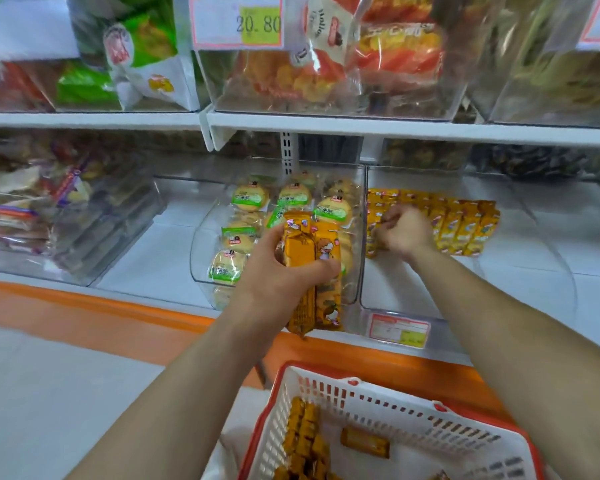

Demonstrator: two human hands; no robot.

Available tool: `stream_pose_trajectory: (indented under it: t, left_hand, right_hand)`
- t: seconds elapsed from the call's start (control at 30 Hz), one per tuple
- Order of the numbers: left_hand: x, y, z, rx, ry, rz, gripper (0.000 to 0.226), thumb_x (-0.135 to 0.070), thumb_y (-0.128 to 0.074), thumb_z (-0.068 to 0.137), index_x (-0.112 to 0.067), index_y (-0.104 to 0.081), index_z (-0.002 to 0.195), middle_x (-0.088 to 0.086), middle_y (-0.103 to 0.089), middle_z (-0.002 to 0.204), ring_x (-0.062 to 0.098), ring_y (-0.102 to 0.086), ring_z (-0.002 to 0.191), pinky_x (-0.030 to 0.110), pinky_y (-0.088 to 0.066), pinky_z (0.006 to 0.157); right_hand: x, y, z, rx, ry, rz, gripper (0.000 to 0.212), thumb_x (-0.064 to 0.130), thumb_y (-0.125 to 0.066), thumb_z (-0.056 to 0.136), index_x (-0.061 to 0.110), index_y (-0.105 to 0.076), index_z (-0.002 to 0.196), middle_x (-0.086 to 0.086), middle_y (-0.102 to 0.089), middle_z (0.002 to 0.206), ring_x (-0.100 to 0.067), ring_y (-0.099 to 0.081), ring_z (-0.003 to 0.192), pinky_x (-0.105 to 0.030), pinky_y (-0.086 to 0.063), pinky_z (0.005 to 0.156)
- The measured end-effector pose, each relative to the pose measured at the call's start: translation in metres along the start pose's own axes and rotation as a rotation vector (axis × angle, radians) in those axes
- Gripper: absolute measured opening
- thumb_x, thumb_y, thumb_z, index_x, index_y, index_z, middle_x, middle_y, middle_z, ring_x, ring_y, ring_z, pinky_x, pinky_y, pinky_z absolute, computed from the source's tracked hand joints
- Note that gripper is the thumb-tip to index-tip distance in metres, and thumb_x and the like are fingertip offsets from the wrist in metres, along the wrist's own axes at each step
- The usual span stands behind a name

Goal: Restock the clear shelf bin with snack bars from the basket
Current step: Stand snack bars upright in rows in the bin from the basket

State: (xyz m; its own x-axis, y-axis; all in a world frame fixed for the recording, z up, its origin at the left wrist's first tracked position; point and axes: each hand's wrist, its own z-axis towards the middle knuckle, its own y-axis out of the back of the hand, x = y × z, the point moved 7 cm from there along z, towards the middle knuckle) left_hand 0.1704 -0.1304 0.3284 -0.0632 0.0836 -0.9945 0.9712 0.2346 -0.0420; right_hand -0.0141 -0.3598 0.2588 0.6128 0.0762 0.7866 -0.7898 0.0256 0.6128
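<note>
My left hand point(284, 271) grips a bunch of orange snack bars point(321, 271), held upright in front of the shelf edge. Inside the clear shelf bin point(465, 299) on the right, my right hand point(400, 230) has its fingers curled at the left end of a row of orange snack bars point(465, 226) standing against the back; whether it pinches one is unclear. Below, a white basket with a red rim point(413, 410) holds several more orange bars point(305, 441).
A neighbouring clear bin point(208, 271) holds round yellow cakes in green-labelled wrappers point(250, 199). Another bin with mixed packets point(66, 216) stands at the left. The shelf above point(361, 128) carries bins of bagged snacks. An orange band point(118, 317) runs along the shelf front.
</note>
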Motion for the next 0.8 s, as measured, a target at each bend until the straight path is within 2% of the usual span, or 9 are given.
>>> stream_pose_trajectory:
  t: [0.17,0.23,0.37,0.47,0.57,0.63,0.67,0.77,0.8]
  left_hand:
    - [0.008,-0.001,0.008,-0.027,0.035,0.011,0.050,-0.018,-0.085,0.080,-0.029,-0.061,0.122,0.005,-0.077,0.105,0.030,-0.076,0.096,0.055,-0.061,0.085]
    - [0.008,-0.002,0.008,-0.040,0.045,0.008,0.049,-0.017,-0.085,0.080,-0.028,-0.062,0.121,0.006,-0.077,0.104,0.030,-0.077,0.094,0.055,-0.062,0.082]
    - [0.007,-0.005,0.006,-0.051,0.060,-0.017,0.047,-0.016,-0.085,0.079,-0.026,-0.063,0.120,0.008,-0.077,0.105,0.031,-0.077,0.094,0.056,-0.062,0.081]
    - [0.006,-0.011,0.001,-0.042,0.085,-0.064,0.048,-0.013,-0.084,0.080,-0.023,-0.062,0.122,0.010,-0.077,0.105,0.030,-0.077,0.091,0.054,-0.063,0.080]
    - [0.008,-0.026,-0.008,-0.006,0.138,-0.148,0.042,-0.013,-0.083,0.081,-0.018,-0.063,0.117,0.017,-0.076,0.103,0.032,-0.078,0.086,0.051,-0.064,0.069]
    - [0.012,-0.040,-0.016,0.021,0.176,-0.184,0.039,-0.013,-0.082,0.082,-0.014,-0.064,0.116,0.020,-0.076,0.105,0.038,-0.077,0.088,0.060,-0.063,0.073]
    - [0.013,-0.047,-0.019,0.040,0.184,-0.192,0.038,-0.013,-0.081,0.082,-0.013,-0.064,0.117,0.021,-0.075,0.107,0.041,-0.076,0.091,0.060,-0.062,0.075]
    - [0.017,-0.067,-0.030,0.107,0.199,-0.215,0.035,-0.011,-0.080,0.084,-0.008,-0.064,0.115,0.024,-0.074,0.108,0.043,-0.075,0.094,0.048,-0.063,0.071]
    - [0.018,-0.070,-0.032,0.119,0.208,-0.226,0.034,-0.011,-0.080,0.084,-0.007,-0.065,0.114,0.025,-0.074,0.108,0.043,-0.075,0.094,0.048,-0.063,0.072]
  right_hand:
    - [-0.006,-0.003,0.002,0.022,-0.038,-0.099,0.016,0.022,-0.078,0.081,0.020,-0.064,0.073,-0.004,-0.068,0.084,-0.024,-0.064,0.088,-0.024,-0.039,0.071]
    - [-0.004,-0.002,-0.002,0.051,-0.038,-0.124,0.012,0.023,-0.078,0.082,0.017,-0.069,0.078,-0.005,-0.070,0.089,-0.025,-0.065,0.093,-0.024,-0.040,0.073]
    - [0.013,0.024,-0.022,0.081,0.000,-0.138,0.020,0.027,-0.082,0.081,0.010,-0.074,0.088,-0.003,-0.071,0.095,-0.022,-0.065,0.096,-0.024,-0.042,0.075]
    - [0.042,0.059,-0.063,0.102,0.098,-0.034,0.013,0.027,-0.080,0.083,0.016,-0.074,0.088,-0.001,-0.072,0.085,-0.019,-0.068,0.085,-0.029,-0.049,0.069]
    - [0.066,0.077,-0.126,0.341,0.126,0.219,0.007,0.025,-0.073,0.090,0.022,-0.073,0.096,-0.002,-0.076,0.086,-0.021,-0.073,0.078,-0.031,-0.058,0.063]
    - [0.069,0.077,-0.169,0.527,0.075,0.361,0.019,0.026,-0.069,0.093,0.029,-0.066,0.111,0.001,-0.076,0.092,-0.022,-0.075,0.077,-0.028,-0.058,0.061]
    - [0.069,0.077,-0.186,0.566,0.063,0.395,0.028,0.027,-0.069,0.092,0.033,-0.061,0.118,0.003,-0.075,0.095,-0.021,-0.075,0.079,-0.028,-0.058,0.063]
    - [0.065,0.081,-0.213,0.481,0.159,0.287,0.059,0.027,-0.075,0.087,0.044,-0.046,0.135,0.007,-0.067,0.103,-0.016,-0.072,0.080,-0.035,-0.061,0.070]
    - [0.064,0.083,-0.215,0.459,0.190,0.252,0.068,0.026,-0.076,0.086,0.045,-0.040,0.141,0.005,-0.065,0.106,-0.016,-0.072,0.080,-0.038,-0.061,0.074]
